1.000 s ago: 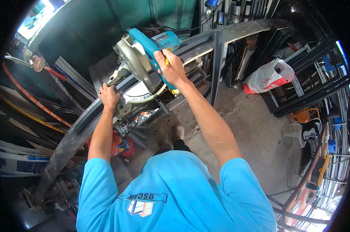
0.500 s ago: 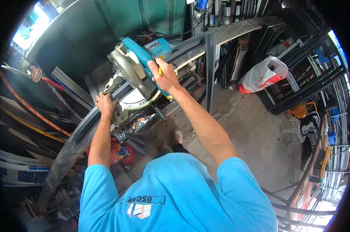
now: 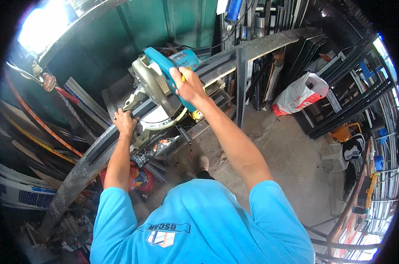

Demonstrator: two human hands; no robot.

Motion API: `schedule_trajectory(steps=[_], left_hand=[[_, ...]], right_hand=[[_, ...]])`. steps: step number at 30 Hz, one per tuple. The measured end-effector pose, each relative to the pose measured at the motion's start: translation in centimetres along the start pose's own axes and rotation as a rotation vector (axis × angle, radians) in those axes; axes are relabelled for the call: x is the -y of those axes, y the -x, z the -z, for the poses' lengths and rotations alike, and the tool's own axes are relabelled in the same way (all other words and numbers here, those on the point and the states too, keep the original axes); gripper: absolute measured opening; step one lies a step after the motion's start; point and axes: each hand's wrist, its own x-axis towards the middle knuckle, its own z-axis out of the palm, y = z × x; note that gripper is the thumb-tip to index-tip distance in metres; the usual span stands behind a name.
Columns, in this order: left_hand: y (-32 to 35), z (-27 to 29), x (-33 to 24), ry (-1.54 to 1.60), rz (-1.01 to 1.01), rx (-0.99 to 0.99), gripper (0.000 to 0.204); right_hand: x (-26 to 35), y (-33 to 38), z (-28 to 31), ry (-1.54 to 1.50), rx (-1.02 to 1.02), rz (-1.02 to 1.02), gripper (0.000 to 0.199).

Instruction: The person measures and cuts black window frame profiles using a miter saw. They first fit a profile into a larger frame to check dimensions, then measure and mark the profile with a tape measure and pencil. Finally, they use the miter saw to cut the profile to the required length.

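My right hand (image 3: 190, 88) is wrapped round the handle of a teal miter saw (image 3: 157, 58). A thin yellow stick, perhaps a pencil, shows between its fingers. The saw's grey round blade guard (image 3: 143, 79) hangs over its pale curved base (image 3: 154, 119). A long dark metal profile (image 3: 103, 143) lies across the saw along the bench. My left hand (image 3: 125, 122) is closed over this profile at the left side of the saw, a short way from the guard. How far the blade is lowered onto the profile is hidden by the guard.
A dark upright bar (image 3: 241, 83) stands at the bench (image 3: 270, 43) right of the saw. Beyond it, a white and red sack (image 3: 303, 93) rests beside stacked dark profiles. Long strips (image 3: 45, 125) lean at the left. A red bag (image 3: 140, 178) lies below the bench.
The view has shifted slightly, so the saw and both hands appear a little farther right and lower. Both hands keep their holds.
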Motion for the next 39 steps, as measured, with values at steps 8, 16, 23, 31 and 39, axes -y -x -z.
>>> schedule_trajectory(steps=[8,16,23,31,39], left_hand=[[-0.3,0.2,-0.5,-0.005,-0.029,-0.015,0.044],[4.3,0.5,3.4,0.123,-0.149,-0.180,0.035],[8.1,4.0,9.1,0.365,-0.328,-0.085,0.041],[14.1,8.7,21.3,0.166,-0.161,0.121,0.035],[18.2,7.9,45.5,-0.063,0.108,0.069,0.038]], right_hand=[[8.0,-10.0,1.2,-0.062,0.236,-0.233,0.063],[7.3,-13.7,2.1,0.179,0.228,0.084,0.051],[-8.6,-9.8,8.9,-0.138,-0.005,-0.240,0.048],[-25.6,-10.2,9.0,-0.233,0.060,-0.423,0.044],[-25.5,-9.0,9.6,0.325,0.306,-0.288,0.025]])
